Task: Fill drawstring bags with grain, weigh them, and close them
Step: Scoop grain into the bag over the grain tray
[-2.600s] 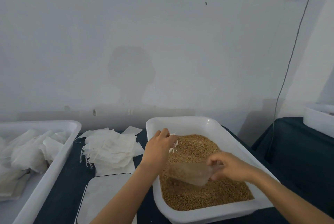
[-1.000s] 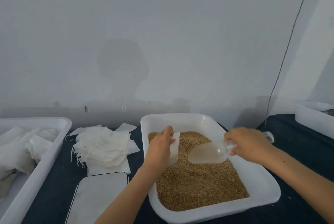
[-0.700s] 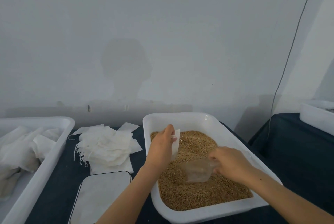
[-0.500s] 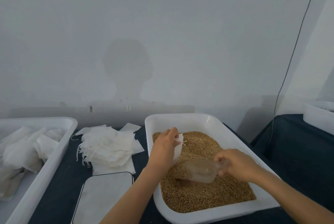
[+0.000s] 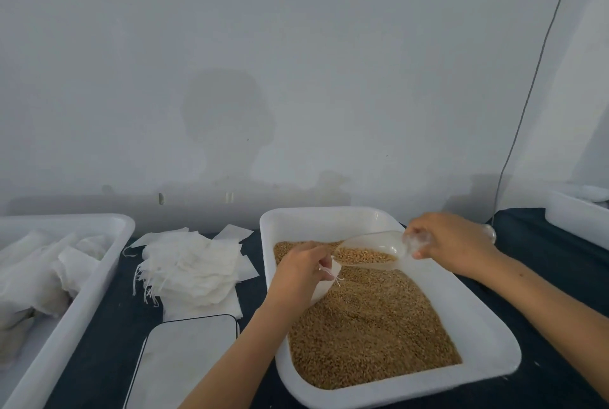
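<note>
Just half a second before, the clear scoop [image 5: 370, 248] had been dug into the grain [image 5: 369, 316]; now it was lifted, loaded, its lip tipped toward the mouth of the small white drawstring bag [image 5: 324, 280]. That suggested a pour was about to begin, so this bag was still at the filling step, with weighing and closing to come. The right hand [image 5: 451, 243] was curled round the scoop's handle. The left hand [image 5: 301, 271] pinched the bag at its top, strings dangling, holding it over the grain tub [image 5: 487, 339] beneath both hands. How full the bag was could not be told. Left of the left hand lay a stack of empty bags [image 5: 191, 270], with a flat white scale [image 5: 184, 362] nearer the person. Further left stood a second tub [image 5: 108, 260] holding white bags, apparently filled.
</note>
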### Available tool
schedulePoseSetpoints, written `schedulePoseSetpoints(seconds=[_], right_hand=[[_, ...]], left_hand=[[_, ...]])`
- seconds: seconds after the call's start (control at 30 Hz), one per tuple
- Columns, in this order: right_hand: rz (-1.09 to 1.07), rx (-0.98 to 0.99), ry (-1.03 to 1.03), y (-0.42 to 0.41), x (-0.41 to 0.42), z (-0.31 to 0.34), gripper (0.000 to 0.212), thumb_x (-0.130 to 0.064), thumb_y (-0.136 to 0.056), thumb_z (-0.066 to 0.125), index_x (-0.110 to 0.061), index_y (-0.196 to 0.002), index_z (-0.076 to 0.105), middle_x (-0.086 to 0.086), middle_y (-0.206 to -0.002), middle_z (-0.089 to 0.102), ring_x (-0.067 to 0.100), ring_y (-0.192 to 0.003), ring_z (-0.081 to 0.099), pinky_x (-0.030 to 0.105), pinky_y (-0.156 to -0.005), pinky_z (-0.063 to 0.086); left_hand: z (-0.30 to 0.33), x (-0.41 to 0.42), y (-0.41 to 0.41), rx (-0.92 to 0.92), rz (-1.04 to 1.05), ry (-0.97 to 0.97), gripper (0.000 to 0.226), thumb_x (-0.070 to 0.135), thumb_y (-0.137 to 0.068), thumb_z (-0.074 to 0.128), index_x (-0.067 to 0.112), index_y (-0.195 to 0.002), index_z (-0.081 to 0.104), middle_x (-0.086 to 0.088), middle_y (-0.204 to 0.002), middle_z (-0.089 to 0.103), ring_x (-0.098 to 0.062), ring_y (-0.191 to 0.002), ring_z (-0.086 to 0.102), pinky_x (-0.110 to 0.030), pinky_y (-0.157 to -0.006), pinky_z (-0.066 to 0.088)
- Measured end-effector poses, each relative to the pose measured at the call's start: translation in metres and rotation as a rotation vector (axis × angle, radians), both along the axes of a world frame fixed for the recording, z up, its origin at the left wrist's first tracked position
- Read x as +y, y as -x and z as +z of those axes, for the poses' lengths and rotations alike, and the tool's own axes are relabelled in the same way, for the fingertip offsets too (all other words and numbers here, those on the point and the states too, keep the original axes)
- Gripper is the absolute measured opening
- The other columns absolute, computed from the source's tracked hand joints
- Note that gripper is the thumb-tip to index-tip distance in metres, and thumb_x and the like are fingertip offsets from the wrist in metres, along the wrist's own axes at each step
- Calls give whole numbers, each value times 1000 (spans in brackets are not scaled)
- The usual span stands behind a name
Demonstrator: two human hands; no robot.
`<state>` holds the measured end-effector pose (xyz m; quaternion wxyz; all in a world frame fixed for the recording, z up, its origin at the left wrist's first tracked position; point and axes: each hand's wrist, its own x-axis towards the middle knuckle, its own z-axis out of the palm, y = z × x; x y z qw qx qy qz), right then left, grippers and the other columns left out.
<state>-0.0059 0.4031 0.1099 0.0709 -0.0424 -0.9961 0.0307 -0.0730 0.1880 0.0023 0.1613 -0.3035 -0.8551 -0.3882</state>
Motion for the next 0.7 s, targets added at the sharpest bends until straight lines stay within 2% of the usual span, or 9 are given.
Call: schedulePoseSetpoints(seconds=[0.1, 0.2, 0.4, 0.57, 0.63, 0.7], right_hand=[[29, 34, -150, 6, -9, 2, 20, -23, -85, 67, -25, -104, 63, -7, -104, 63, 13, -97, 59, 31, -86, 44], [50, 71, -215, 10, -12, 2, 21, -24, -84, 68, -26, -105, 63, -7, -103, 63, 14, -96, 59, 30, -85, 43], [69, 87, -231, 11, -9, 1, 24, -25, -83, 70, -27, -106, 64, -7, -103, 64, 14, -96, 59, 30, -85, 42], [77, 115, -246, 9, -8, -1, 24, -25, -84, 69, -28, -107, 63, -8, -102, 63, 13, -96, 58, 28, -83, 39], [90, 132, -272, 9, -10, -2, 25, -26, -85, 68, -29, -109, 63, -8, -102, 62, 13, -96, 57, 26, -78, 35], [104, 149, -307, 9, -12, -1, 25, -26, -86, 66, -30, -111, 62, -9, -102, 60, 12, -96, 55, 25, -76, 30]], left_hand=[[0, 0, -1, -2, -7, -2, 10, 10, -79, 70, 6, -82, 62, 11, -81, 50, -8, -79, 42, -18, -64, 28], [1, 0, -1, -8, -4, -1, 10, 10, -79, 70, 7, -81, 61, 11, -82, 49, -8, -80, 42, -20, -65, 27], [1, 1, 0, -1, -4, -16, 10, 10, -79, 70, 8, -79, 60, 11, -79, 48, -8, -78, 41, -8, -62, 28], [-1, 1, 0, 11, 0, -13, 11, 10, -79, 70, 7, -79, 60, 10, -79, 49, -8, -78, 41, -7, -62, 28], [0, 1, 0, 13, 2, -6, 11, 10, -79, 70, 7, -79, 60, 10, -79, 49, -8, -78, 41, -10, -62, 28], [0, 1, 0, 12, 6, 9, 10, 11, -80, 69, 7, -80, 60, 11, -80, 49, -9, -79, 41, -18, -63, 29]])
